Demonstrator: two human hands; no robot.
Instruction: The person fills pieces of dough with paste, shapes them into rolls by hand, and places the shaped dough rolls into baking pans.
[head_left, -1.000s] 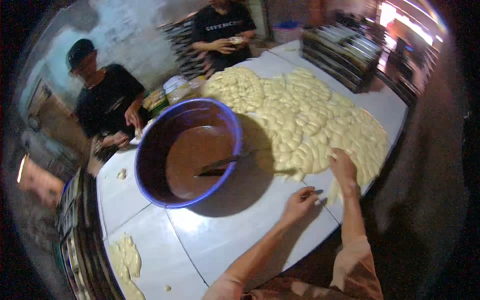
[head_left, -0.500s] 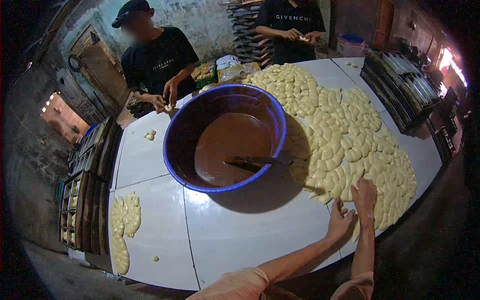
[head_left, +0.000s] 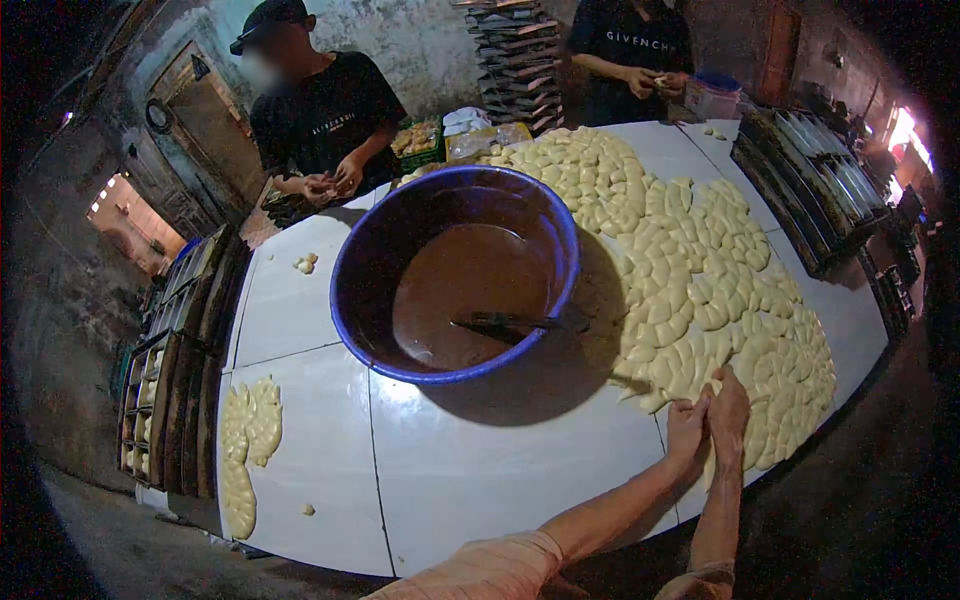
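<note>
Head view looked down on a big white table point(head_left: 480, 470). The person's left hand point(head_left: 686, 428) and right hand point(head_left: 728, 410) were side by side, touching each other, at the near edge of a wide spread of pale dough pieces point(head_left: 700, 280). Both hands rested on the pieces at that edge. I could not tell if the fingers were pinched on one piece or just lying on top, because the fingers were too small and too close together to see. The pieces lay flat in rows like fish scales, each one partly over the next, and they covered the right side of the table from the far end down to the hands.

Just left of the dough sat a big blue bowl point(head_left: 350, 300). It had brown batter point(head_left: 450, 290) in it, and a dark spoon point(head_left: 510, 325) leaned in the batter with its handle over the rim nearest the dough.

A small group of dough pieces point(head_left: 245, 440) lay at the left edge of the table, well apart from the hands.

Across the table, two people in black shirts stood. One person's hands point(head_left: 325, 183) were close together near the far left corner. The other person's hands point(head_left: 655, 82) were held up at the far end. Dark trays point(head_left: 810, 180) were stacked on the right side.
</note>
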